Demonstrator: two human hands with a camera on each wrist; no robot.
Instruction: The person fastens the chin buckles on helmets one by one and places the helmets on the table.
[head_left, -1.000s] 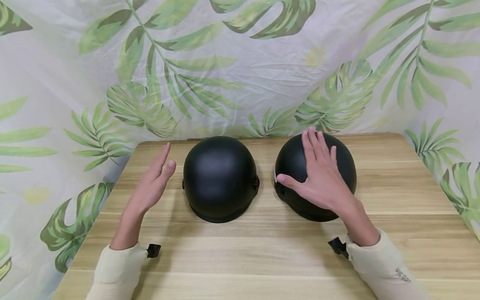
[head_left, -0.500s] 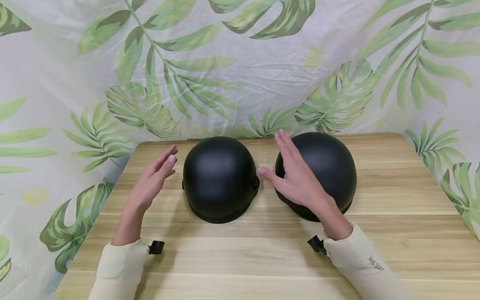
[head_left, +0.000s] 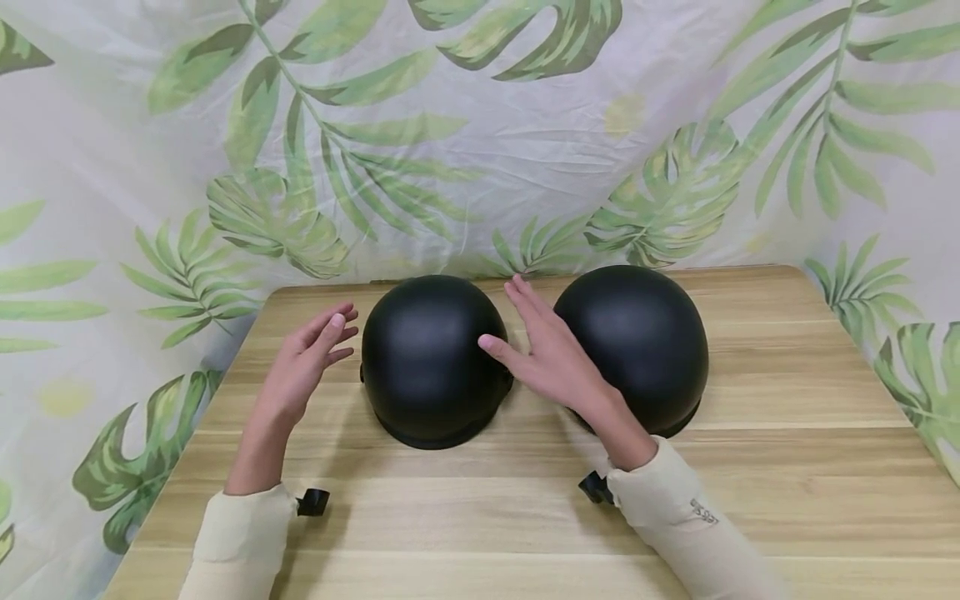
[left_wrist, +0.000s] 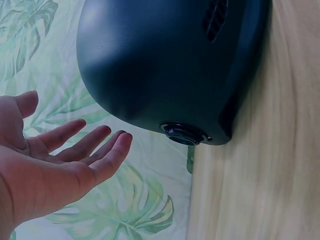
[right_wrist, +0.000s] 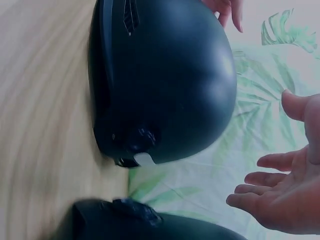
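Observation:
Two black helmets rest dome-up on the wooden table. My left hand (head_left: pixel 300 362) is beside the left helmet (head_left: pixel 431 358), fingers loosely bent and holding nothing; the left wrist view shows space between the fingertips and the helmet's round side knob (left_wrist: pixel 182 132). Over the gap between the helmets is my right hand (head_left: pixel 551 354), its fingers extended and thumb spread, overlapping the edge of the right helmet (head_left: pixel 637 342) in the head view. In the right wrist view that hand (right_wrist: pixel 285 185) is apart from the left helmet (right_wrist: pixel 170 75), which has a pale tab (right_wrist: pixel 145 159) by its side knob.
The wooden table (head_left: pixel 465 542) reaches back to a white cloth backdrop (head_left: pixel 540 158) printed with green leaves. Small black devices, one on the left cuff (head_left: pixel 312 502) and one on the right cuff (head_left: pixel 595 487), stick out over the tabletop.
My right hand has moved left from over the right helmet to the left helmet's right side. The left hand's fingers have bent and turned slightly inward. Both helmets stay in place.

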